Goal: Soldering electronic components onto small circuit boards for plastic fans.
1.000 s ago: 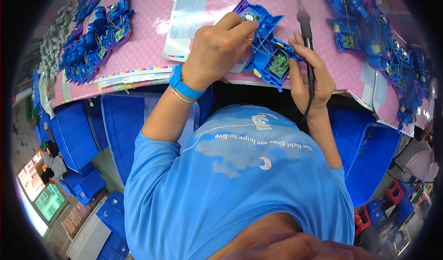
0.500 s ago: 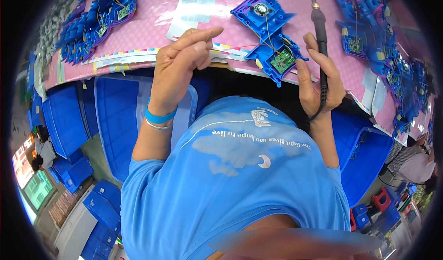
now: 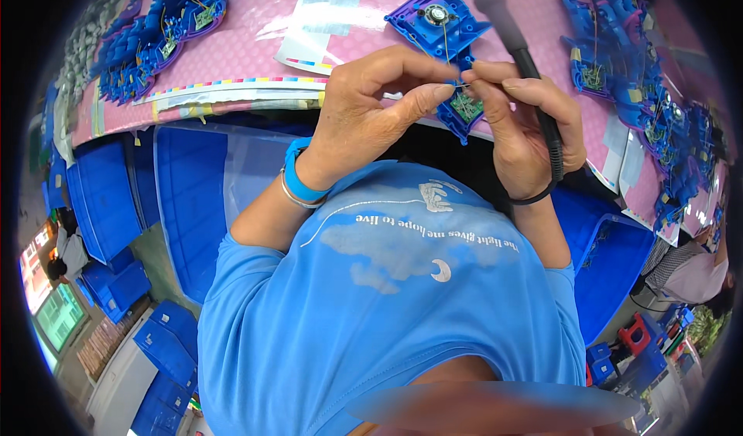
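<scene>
My left hand (image 3: 370, 99) pinches a thin wire (image 3: 460, 85) between thumb and forefinger. Meeting it at the fingertips, my right hand (image 3: 534, 122) is closed, its thumb and forefinger at the wire's other end. A soldering iron (image 3: 507, 25) with a dark handle lies across the right hand's fingers, tip pointing away, its cord running down past the wrist. Beneath both hands rests an opened blue plastic housing (image 3: 465, 29) with purple edging. Inside it are a round speaker (image 3: 436, 15) and a green circuit board (image 3: 467, 109), partly hidden by my fingers.
Rows of similar blue housings with boards and wires lie on the pink-covered table (image 3: 255, 49) at left (image 3: 166, 41) and right (image 3: 619, 64). Blue bins (image 3: 193, 204) stand below the table edge on both sides. Another person (image 3: 693, 273) is at the far right.
My left hand has moved right and now meets my right hand over the circuit board. The right thumb and forefinger have closed together, and the soldering iron has tilted leftward.
</scene>
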`<state>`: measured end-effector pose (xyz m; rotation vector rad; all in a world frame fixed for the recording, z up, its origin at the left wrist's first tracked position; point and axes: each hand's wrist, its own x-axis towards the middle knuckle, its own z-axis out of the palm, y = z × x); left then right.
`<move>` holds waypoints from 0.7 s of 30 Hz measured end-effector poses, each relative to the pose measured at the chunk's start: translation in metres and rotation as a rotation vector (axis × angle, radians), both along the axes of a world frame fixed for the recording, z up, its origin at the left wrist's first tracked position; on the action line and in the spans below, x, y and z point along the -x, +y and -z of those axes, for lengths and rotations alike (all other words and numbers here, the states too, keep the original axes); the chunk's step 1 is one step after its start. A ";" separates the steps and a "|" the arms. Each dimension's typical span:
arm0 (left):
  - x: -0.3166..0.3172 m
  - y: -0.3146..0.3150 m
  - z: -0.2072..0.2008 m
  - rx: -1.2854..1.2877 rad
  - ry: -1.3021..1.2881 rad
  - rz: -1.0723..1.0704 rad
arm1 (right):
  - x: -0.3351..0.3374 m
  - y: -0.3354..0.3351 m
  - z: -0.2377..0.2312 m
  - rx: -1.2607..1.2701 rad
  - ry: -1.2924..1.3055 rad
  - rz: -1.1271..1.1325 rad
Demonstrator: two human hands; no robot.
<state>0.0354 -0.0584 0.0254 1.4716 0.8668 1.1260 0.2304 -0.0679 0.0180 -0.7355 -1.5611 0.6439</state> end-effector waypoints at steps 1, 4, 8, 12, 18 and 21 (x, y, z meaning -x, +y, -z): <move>0.003 0.001 0.001 0.002 0.002 -0.002 | -0.001 0.001 -0.001 0.002 0.002 -0.002; 0.015 0.004 0.005 -0.137 0.272 -0.122 | -0.009 -0.003 -0.009 0.030 0.011 0.092; 0.025 0.015 0.007 -0.388 0.358 -0.384 | -0.028 -0.011 -0.019 -0.151 -0.203 0.148; 0.021 0.021 0.012 -0.541 0.464 -0.434 | -0.033 -0.022 -0.022 -0.169 -0.193 0.117; 0.019 0.023 0.019 -0.609 0.538 -0.421 | -0.036 -0.026 -0.019 -0.141 -0.257 0.030; 0.019 0.023 0.023 -0.622 0.551 -0.425 | -0.036 -0.024 -0.016 -0.161 -0.254 -0.002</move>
